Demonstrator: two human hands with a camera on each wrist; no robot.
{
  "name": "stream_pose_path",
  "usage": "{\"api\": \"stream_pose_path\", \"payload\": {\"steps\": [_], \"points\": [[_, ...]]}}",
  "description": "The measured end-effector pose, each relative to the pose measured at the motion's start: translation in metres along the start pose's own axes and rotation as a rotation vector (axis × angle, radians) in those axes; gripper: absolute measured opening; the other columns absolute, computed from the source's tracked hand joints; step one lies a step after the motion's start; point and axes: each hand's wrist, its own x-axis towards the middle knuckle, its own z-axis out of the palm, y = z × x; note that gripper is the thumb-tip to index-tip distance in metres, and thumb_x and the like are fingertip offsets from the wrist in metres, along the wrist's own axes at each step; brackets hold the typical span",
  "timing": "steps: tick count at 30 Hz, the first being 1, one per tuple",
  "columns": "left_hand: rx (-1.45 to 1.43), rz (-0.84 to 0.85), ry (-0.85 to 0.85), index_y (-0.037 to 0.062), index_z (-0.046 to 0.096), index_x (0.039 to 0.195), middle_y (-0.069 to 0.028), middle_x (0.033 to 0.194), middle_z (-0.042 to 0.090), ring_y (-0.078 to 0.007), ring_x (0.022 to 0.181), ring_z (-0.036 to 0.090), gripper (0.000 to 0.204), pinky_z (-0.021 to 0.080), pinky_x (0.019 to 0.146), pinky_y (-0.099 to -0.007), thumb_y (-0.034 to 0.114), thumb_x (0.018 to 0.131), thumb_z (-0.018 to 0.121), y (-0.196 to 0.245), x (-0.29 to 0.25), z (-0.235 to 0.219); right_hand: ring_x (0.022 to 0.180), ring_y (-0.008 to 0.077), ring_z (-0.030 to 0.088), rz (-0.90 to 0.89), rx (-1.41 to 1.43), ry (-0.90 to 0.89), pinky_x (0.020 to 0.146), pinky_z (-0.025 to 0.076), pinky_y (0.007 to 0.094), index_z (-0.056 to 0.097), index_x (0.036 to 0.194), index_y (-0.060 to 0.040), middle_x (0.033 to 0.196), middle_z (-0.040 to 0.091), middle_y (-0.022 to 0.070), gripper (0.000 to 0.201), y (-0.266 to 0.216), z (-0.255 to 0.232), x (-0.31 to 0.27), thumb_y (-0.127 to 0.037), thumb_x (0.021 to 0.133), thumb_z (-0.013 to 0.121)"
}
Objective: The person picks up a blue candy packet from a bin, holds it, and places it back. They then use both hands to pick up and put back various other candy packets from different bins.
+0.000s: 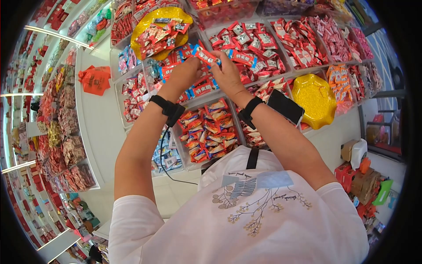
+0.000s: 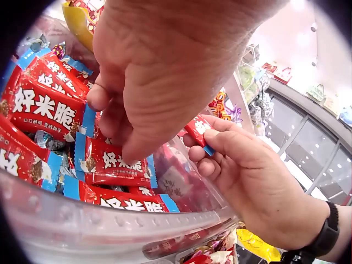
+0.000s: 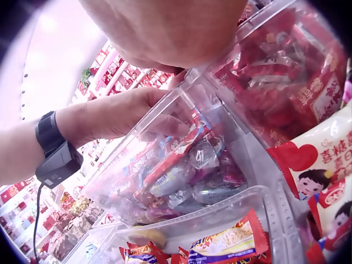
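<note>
My right hand (image 1: 228, 78) pinches a red rice-crisp packet (image 1: 205, 56) with blue ends between thumb and fingers. In the left wrist view part of that packet (image 2: 197, 129) shows in the fingertips. Beside it my left hand (image 1: 183, 75) reaches over a clear plastic bin (image 2: 110, 220). Its fingers bend loosely downward, and the thumb tip lies right at the edge of a packet (image 2: 118, 162) in the pile. More red-and-blue packets (image 2: 47, 107) fill this bin, mixed with silvery wrapped sweets.
A yellow scalloped tray (image 1: 187, 37) heaped with red packets rests on the far bins. Another yellow tray (image 1: 313, 101) lies at the right, beside a black phone (image 1: 285, 107). Orange-wrapped sweets (image 1: 209, 132) fill the nearer bin. A red bag (image 1: 95, 80) lies on the white counter.
</note>
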Motion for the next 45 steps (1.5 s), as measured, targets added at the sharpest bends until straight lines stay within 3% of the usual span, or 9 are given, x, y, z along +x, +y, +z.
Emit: {"api": "stream_pose_path", "payload": {"steps": [4, 10, 16, 19, 22, 28, 37, 43, 45], "points": [[-0.088, -0.134, 0.032, 0.0063, 0.062, 0.106, -0.0154, 0.103, 0.066, -0.0367, 0.094, 0.068, 0.021, 0.054, 0.081, -0.0449, 0.021, 0.093, 0.068, 0.004, -0.010, -0.024, 0.109, 0.0405, 0.064, -0.028, -0.021, 0.006, 0.093, 0.051, 0.0479, 0.055, 0.130, -0.0038, 0.121, 0.066, 0.0213, 0.035, -0.001, 0.000, 0.000, -0.012, 0.096, 0.056], [-0.085, 0.064, 0.402, 0.0067, 0.064, 0.119, -0.0150, 0.106, 0.064, -0.0344, 0.098, 0.065, 0.028, 0.053, 0.084, -0.0428, 0.021, 0.095, 0.069, 0.015, -0.010, -0.044, 0.110, 0.0392, 0.064, -0.077, -0.049, 0.001, 0.094, 0.051, 0.0467, 0.060, 0.127, -0.0052, 0.123, 0.066, 0.0192, 0.033, -0.003, -0.001, 0.000, -0.012, 0.096, 0.053], [-0.127, 0.039, 0.288, 0.0052, 0.063, 0.128, -0.0160, 0.111, 0.066, -0.0308, 0.098, 0.066, 0.039, 0.053, 0.086, -0.0402, 0.026, 0.095, 0.071, 0.002, -0.005, -0.033, 0.108, 0.0386, 0.064, -0.035, -0.032, -0.030, 0.092, 0.051, 0.0467, 0.061, 0.127, -0.0066, 0.120, 0.067, 0.0174, 0.033, -0.006, -0.005, -0.001, -0.012, 0.096, 0.053], [-0.391, -0.175, 0.264, 0.0033, 0.064, 0.123, -0.0117, 0.104, 0.068, -0.0220, 0.093, 0.067, 0.038, 0.054, 0.078, -0.0352, 0.030, 0.096, 0.072, 0.005, -0.007, -0.028, 0.105, 0.0383, 0.065, -0.074, -0.035, -0.004, 0.090, 0.052, 0.0465, 0.061, 0.126, -0.0059, 0.118, 0.068, 0.0178, 0.032, -0.001, -0.003, -0.001, -0.013, 0.096, 0.053], [-0.714, -0.380, -0.016, 0.0045, 0.066, 0.115, -0.0039, 0.096, 0.067, -0.0119, 0.087, 0.066, 0.034, 0.051, 0.071, -0.0280, 0.032, 0.097, 0.072, -0.007, -0.004, -0.040, 0.102, 0.0375, 0.067, -0.006, 0.005, 0.006, 0.088, 0.052, 0.0457, 0.061, 0.124, -0.0050, 0.115, 0.068, 0.0179, 0.030, 0.002, -0.001, 0.000, -0.012, 0.096, 0.053], [-1.141, -0.377, 0.001, 0.0109, 0.065, 0.108, 0.0038, 0.094, 0.064, -0.0062, 0.085, 0.062, 0.024, 0.049, 0.070, -0.0244, 0.033, 0.100, 0.068, 0.001, -0.007, -0.039, 0.090, 0.0321, 0.068, 0.006, 0.035, -0.051, 0.081, 0.053, 0.0418, 0.062, 0.121, -0.0037, 0.108, 0.069, 0.0158, 0.028, 0.005, -0.001, 0.000, -0.015, 0.095, 0.059], [-0.869, -0.179, 0.222, 0.0081, 0.058, 0.122, 0.0015, 0.098, 0.063, -0.0091, 0.087, 0.062, 0.026, 0.053, 0.073, -0.0288, 0.026, 0.104, 0.061, -0.002, -0.005, -0.023, 0.087, 0.0280, 0.068, -0.309, -0.121, -0.015, 0.077, 0.054, 0.0393, 0.068, 0.112, -0.0042, 0.100, 0.066, 0.0114, 0.023, 0.002, -0.001, -0.002, -0.016, 0.093, 0.068], [-0.328, -0.080, 0.151, 0.0056, 0.059, 0.113, -0.0051, 0.084, 0.064, -0.0102, 0.076, 0.060, 0.021, 0.052, 0.067, -0.0299, 0.018, 0.099, 0.069, 0.006, -0.020, -0.014, 0.085, 0.0234, 0.068, -0.078, -0.007, -0.048, 0.076, 0.055, 0.0366, 0.067, 0.118, -0.0053, 0.104, 0.066, 0.0108, 0.028, -0.011, -0.001, -0.006, -0.015, 0.092, 0.069], [-0.365, -0.115, 0.109, 0.0055, 0.060, 0.110, -0.0056, 0.083, 0.064, -0.0099, 0.076, 0.060, 0.019, 0.051, 0.068, -0.0305, 0.018, 0.098, 0.070, 0.011, -0.019, -0.013, 0.084, 0.0236, 0.068, -0.120, -0.033, -0.045, 0.076, 0.055, 0.0367, 0.067, 0.120, -0.0057, 0.104, 0.065, 0.0104, 0.029, -0.013, -0.002, -0.005, -0.014, 0.091, 0.069]]}}
